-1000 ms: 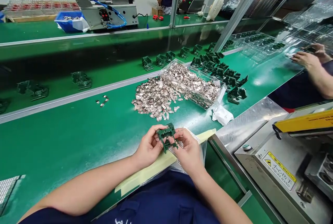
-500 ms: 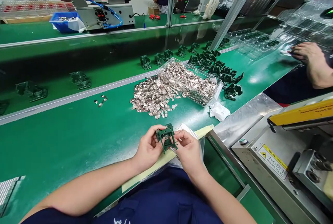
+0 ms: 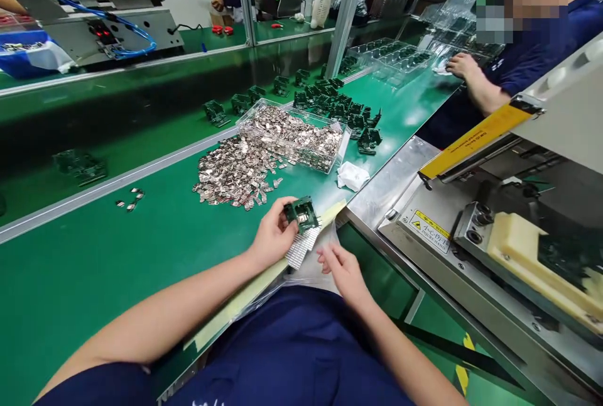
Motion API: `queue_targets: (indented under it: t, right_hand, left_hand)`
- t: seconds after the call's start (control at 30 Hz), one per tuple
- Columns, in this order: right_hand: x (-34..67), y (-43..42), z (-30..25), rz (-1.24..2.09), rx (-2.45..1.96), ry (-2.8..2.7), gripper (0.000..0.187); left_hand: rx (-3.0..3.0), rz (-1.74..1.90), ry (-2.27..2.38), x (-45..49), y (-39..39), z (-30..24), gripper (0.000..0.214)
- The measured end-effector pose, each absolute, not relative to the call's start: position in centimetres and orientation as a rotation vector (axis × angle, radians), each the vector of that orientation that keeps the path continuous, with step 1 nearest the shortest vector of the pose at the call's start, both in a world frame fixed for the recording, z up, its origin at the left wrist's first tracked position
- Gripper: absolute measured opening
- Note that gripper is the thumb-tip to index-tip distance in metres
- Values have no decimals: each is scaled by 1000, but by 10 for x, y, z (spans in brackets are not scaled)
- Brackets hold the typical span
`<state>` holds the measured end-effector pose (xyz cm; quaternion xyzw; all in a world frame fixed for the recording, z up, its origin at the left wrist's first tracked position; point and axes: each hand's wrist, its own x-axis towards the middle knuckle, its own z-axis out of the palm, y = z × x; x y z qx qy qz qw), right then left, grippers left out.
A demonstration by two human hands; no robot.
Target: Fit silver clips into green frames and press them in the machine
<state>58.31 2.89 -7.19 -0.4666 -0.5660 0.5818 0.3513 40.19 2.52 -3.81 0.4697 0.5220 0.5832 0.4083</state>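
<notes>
My left hand [image 3: 274, 233] grips a small dark green plastic part [image 3: 302, 213] at the table's near edge. My right hand [image 3: 341, 269] has let go of it and hovers just below, fingers loosely spread over a clear plastic bag [image 3: 315, 268] that holds a strip of small metal pieces [image 3: 301, 248]. A heap of shiny metal clips [image 3: 235, 173] lies a short way beyond my hands, beside a clear box [image 3: 292, 136] full of the same clips.
More green parts [image 3: 339, 107] are clustered behind the box and along the conveyor belt [image 3: 141, 123]. A white rag [image 3: 352, 175] lies by the box. A metal press machine [image 3: 494, 217] stands to the right. Another person's hand [image 3: 464, 66] works at clear trays far right.
My right hand has come off the green part and dropped toward the bag. My left hand keeps the part. The view has swung to the right.
</notes>
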Motion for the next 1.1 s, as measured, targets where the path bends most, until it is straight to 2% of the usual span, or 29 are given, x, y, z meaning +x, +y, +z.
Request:
queue_targets:
  t: [0.1,0.23,0.43,0.63,0.77,0.87,1.1]
  right_hand:
    - [572,29,-90,1627,-1095,-1539,51]
    - [553,27,-99,1559,-1037,-1519,53]
    - [556,21,-103,1438,-991,-1631,50]
    - [570,26,-111,1494,-966,-1894,43]
    - [587,31,-92,1466,-1078,-1944,29]
    - [590,40,-61,1299,-1189,-1812,20]
    - [557,65,-22,959,-948,-1793,12]
  left_hand:
    - [1192,1473,1272,412,40,-51,37]
    - [1198,1428,1278,414,36,-59,38]
    - [1183,1408,1236,404,36,-59,39]
    - [1115,1396,1185,402,42,-58,41]
    - [1175,1409,1207,400,37,-58,41]
    - [1275,1402,1247,399,33,-58,39]
    - [1341,1440,1281,401,28,-58,34]
